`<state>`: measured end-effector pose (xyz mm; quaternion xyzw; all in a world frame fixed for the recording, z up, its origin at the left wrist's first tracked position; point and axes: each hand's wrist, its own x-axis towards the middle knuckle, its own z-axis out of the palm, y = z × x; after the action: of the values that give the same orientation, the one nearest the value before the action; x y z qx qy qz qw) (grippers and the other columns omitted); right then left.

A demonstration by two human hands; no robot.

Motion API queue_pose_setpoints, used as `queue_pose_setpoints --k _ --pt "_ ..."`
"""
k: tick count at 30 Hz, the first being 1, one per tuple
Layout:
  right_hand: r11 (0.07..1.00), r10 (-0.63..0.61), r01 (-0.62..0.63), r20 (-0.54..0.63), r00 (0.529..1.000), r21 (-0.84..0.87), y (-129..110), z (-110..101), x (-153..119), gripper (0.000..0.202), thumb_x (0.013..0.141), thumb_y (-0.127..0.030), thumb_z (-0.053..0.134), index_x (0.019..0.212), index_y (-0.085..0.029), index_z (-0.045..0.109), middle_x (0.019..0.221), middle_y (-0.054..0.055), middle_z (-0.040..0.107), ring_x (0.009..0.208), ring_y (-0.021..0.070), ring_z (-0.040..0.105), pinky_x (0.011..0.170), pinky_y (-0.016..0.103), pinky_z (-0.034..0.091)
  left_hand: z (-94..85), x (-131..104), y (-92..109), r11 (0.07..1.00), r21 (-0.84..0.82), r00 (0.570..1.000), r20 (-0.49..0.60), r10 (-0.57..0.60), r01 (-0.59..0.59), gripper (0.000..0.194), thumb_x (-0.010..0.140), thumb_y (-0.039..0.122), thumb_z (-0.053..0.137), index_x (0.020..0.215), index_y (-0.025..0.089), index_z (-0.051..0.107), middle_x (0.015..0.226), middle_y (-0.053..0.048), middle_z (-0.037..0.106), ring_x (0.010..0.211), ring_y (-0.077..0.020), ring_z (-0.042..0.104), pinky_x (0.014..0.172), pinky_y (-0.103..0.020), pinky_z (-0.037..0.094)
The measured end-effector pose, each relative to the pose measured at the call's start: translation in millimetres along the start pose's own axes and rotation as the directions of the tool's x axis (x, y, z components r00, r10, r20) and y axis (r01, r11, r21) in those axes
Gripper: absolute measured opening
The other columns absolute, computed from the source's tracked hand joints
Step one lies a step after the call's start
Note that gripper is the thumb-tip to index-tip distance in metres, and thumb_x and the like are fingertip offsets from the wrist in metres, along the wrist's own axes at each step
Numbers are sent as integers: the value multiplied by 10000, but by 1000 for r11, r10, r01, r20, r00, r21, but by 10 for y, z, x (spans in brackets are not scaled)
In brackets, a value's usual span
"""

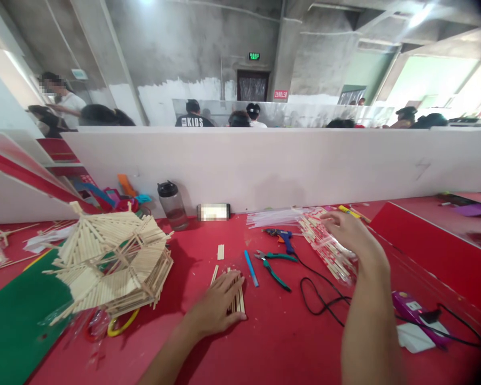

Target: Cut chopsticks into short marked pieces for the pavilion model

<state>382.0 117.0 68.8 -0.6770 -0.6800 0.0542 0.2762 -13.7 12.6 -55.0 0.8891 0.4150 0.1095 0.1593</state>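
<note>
On red table (272, 342), left hand (216, 309) flat and open, pressing small row of sticks (236, 299); right hand (350, 232) loosely curled on bagged chopsticks (324, 246), grip unclear; could scatter loose sticks if pressing palm slides

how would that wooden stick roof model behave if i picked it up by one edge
Probably light, since the stick roof model is thin sticks with open gaps. Likely fragile: loose stick ends jut past its edges and could snap or come unglued. It already sits tilted on the red table, so it may rock if pushed.
</note>
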Motion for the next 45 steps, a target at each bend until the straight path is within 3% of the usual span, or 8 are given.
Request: queue_pose_setpoints --k 5,9,12,18,25,32,38,45 --pt "882 -263 206 80 961 424 -588 105 -9 433 909 -394 459 1237 -161 619 843 56 677 724 182 609 650 278 473 -73 -2 43 999 -4 995 -89 47 -48 777 869 593 514 1518 265 241 1577 -104 249 1455 -319 194 1179 -531 190" --pt "787 -443 276 194 876 552 -1186 429 -98 367 925 -366 477 1214 -203 635 907 46 685 794 185 618 733 290 476 -159 -24 204 963 -269 977 -208 -47 -10 598 943 435 480 1493 292 291 1535 -74 354 1415 -253 316 1174 -459 250" --pt "691 -526 305 166 834 655 -1569 725 -219 348 947 -354 452 1218 -213 618 1073 66 676 960 211 613 846 316 461 -155 3 354 826 -563 942 -294 -163 -33 511 949 361 497 1438 283 372 1444 -89 481 1330 -235 445 1123 -426 343" --pt "695 -540 360 120 833 622 -2026 1175 -538 323 987 -343 370 1194 -208 578 821 33 662 747 181 605 721 292 431 -115 116 426 479 -843 782 -464 -415 -246 390 931 389 523 1257 174 513 1066 -120 685 907 -208 668 845 -351 519" --pt "670 -545 334 132 828 663 -2151 1405 -750 229 997 -352 333 1089 -224 499 764 2 595 690 174 580 665 279 401 -265 65 291 560 -800 595 -563 -574 -217 267 928 380 522 816 162 627 789 -37 648 762 -152 601 745 -256 480" --pt "684 -581 307 240 778 662 -2064 1342 -673 284 1010 -421 279 1105 -231 467 687 -28 546 618 165 537 633 278 369 -292 135 294 252 -819 478 -519 -709 -516 212 905 387 544 796 206 559 885 -43 679 881 -183 652 876 -345 497" --pt "708 -645 381 325 691 595 -1935 1154 -565 256 1009 -394 308 1087 -232 490 682 -33 523 654 164 514 650 274 333 -369 128 191 203 -736 311 -496 -811 -646 200 874 357 612 792 209 505 703 21 590 711 -118 593 782 -269 493" --pt "707 -691 432 413 594 560 -1826 1112 -502 214 992 -378 363 1084 -244 502 750 -13 548 728 177 507 714 295 353 -475 93 208 227 -782 362 -497 -788 -581 336 899 430 578 737 202 391 646 56 365 586 -78 421 575 -185 389"
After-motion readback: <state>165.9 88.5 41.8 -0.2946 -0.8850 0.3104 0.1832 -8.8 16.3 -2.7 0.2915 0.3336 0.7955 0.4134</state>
